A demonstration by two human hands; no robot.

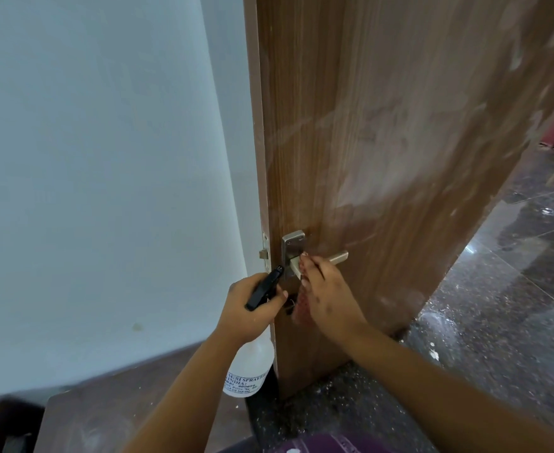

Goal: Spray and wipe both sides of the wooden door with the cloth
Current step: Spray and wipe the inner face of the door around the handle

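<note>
Head view: my left hand (249,308) is wrapped round the neck of a white translucent plastic spray bottle with a black trigger head (249,371), its body hanging below my fist just beside the door's free edge. The black nozzle points up toward the lock side of the door, close to the brushed steel lever handle on its rectangular plate (297,253).

My right hand (326,289) lies over that lever near the plate, fingers bent down across it, and a reddish checked cloth (301,310) is tucked under my palm against the wood just below the handle. Only a small part of the cloth shows, so I cannot tell how it is folded.

The brown wood-grain door (383,142) stands open, its narrow edge turned toward me with the latch and strike fittings showing at handle height. Its broad face carries pale cloudy smears and streaks, thickest toward the upper and right parts.

Left of the door's edge is a plain white wall (99,158). To the right and below is a dark speckled polished stone floor (514,289), flecked with white spots, and some small scraps lie on it near the right edge of the view.
</note>
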